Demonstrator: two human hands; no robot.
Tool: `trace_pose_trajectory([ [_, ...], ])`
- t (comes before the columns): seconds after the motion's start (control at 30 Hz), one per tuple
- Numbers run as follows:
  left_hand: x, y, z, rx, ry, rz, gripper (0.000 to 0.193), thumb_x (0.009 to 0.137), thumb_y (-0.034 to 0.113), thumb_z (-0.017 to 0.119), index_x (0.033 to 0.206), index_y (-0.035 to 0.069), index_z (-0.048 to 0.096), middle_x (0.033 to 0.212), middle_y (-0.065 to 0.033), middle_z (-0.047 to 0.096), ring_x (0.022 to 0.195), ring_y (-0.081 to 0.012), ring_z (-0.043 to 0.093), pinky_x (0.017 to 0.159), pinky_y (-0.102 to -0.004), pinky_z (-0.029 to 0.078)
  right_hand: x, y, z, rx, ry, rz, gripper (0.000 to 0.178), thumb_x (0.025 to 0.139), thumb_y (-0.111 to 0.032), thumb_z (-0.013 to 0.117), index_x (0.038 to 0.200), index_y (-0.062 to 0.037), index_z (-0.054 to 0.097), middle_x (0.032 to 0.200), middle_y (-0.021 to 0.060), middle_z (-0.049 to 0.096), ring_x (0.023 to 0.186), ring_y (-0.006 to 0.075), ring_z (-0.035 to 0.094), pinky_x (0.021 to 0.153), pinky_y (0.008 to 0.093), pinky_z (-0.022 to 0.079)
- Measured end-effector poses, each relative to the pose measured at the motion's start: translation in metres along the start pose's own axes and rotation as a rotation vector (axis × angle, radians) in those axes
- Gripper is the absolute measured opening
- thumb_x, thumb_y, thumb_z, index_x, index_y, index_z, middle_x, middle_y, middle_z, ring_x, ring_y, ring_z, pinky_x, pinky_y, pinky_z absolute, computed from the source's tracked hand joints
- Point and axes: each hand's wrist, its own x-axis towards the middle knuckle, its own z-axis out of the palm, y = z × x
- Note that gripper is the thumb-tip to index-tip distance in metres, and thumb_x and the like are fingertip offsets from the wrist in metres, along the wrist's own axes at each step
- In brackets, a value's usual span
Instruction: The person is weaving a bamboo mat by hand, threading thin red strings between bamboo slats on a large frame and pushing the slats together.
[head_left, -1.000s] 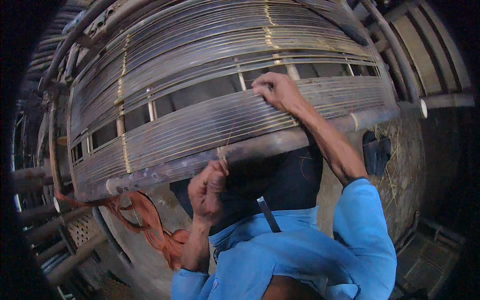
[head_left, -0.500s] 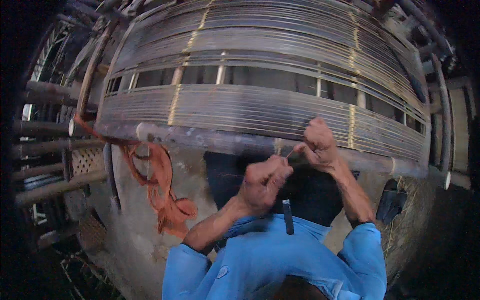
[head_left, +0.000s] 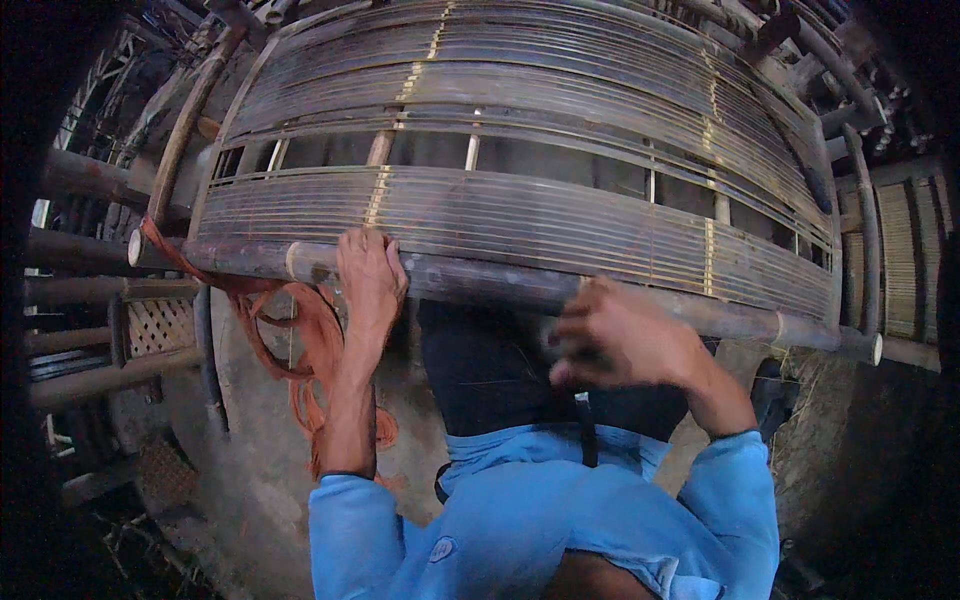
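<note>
Dim scene with soft, even daylight falling on the curved panel of thin grey bamboo slats (head_left: 520, 215) at centre. The picture's rim falls into black shadow. Fisheye distortion bends straight poles toward the edges. The right hand (head_left: 620, 335) is blurred; the left hand (head_left: 370, 275) is sharp.

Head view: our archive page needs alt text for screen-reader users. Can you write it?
A person in a blue long-sleeved top works at a slatted bamboo panel, left hand gripping the thick dark pole along its lower edge, right hand blurred just below it. Orange cord hangs from the pole's left end.
</note>
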Motion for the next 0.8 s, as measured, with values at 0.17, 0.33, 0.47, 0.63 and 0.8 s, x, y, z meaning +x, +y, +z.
trace_pose_trajectory([
  [0.17, -0.001, -0.011, -0.077, -0.630, -0.405, -0.227, 0.027, 0.100, 0.024, 0.062, 0.091, -0.001, 0.068, 0.084, -0.0111, 0.068, 0.080, -0.0242, 0.064, 0.073, -0.0370, 0.048, 0.052, 0.061, -0.009, 0.173, 0.315, 0.095, 0.030, 0.088, -0.032, 0.076, 0.094, -0.0036, 0.075, 0.095, 0.0205, 0.072, 0.093, 0.0372, 0.070, 0.084, 0.0460, 0.055],
  [0.33, 0.006, -0.117, -0.172, -0.754, -0.217, -0.381, 0.028, 0.099, 0.026, 0.064, 0.096, 0.000, 0.071, 0.087, -0.0037, 0.069, 0.081, -0.0119, 0.062, 0.074, -0.0305, 0.049, 0.103, 0.097, -0.021, 0.238, 0.532, 0.305, 0.028, 0.090, -0.030, 0.074, 0.100, -0.0039, 0.077, 0.092, 0.0164, 0.075, 0.086, 0.0326, 0.072, 0.079, 0.0427, 0.056],
  [0.47, 0.045, -0.180, -0.215, -1.415, 0.163, -0.414, 0.023, 0.101, 0.020, 0.060, 0.107, -0.001, 0.070, 0.104, -0.0093, 0.067, 0.093, -0.0148, 0.063, 0.079, -0.0291, 0.050, 0.150, 0.130, -0.010, 0.205, 0.516, 0.402, 0.029, 0.094, -0.028, 0.066, 0.110, -0.0049, 0.075, 0.096, 0.0178, 0.075, 0.092, 0.0370, 0.072, 0.083, 0.0456, 0.056],
  [0.63, 0.134, -0.135, -0.125, -1.174, -0.073, -0.406, 0.032, 0.100, 0.014, 0.057, 0.125, -0.002, 0.069, 0.117, -0.0093, 0.069, 0.102, -0.0160, 0.064, 0.084, -0.0276, 0.048, 0.193, 0.180, 0.014, 0.070, 0.474, 0.481, 0.036, 0.093, -0.032, 0.060, 0.113, -0.0058, 0.073, 0.103, 0.0248, 0.073, 0.101, 0.0447, 0.069, 0.089, 0.0513, 0.055],
  [0.8, 0.168, -0.032, 0.037, -0.356, -0.284, 0.021, 0.019, 0.081, 0.009, 0.071, 0.098, 0.009, 0.080, 0.089, -0.0228, 0.073, 0.089, -0.0382, 0.074, 0.073, -0.0478, 0.058, 0.237, 0.173, 0.020, 0.118, 0.307, 0.522, 0.032, 0.087, -0.026, 0.062, 0.108, -0.0050, 0.074, 0.097, 0.0257, 0.073, 0.093, 0.0424, 0.070, 0.084, 0.0491, 0.054],
])
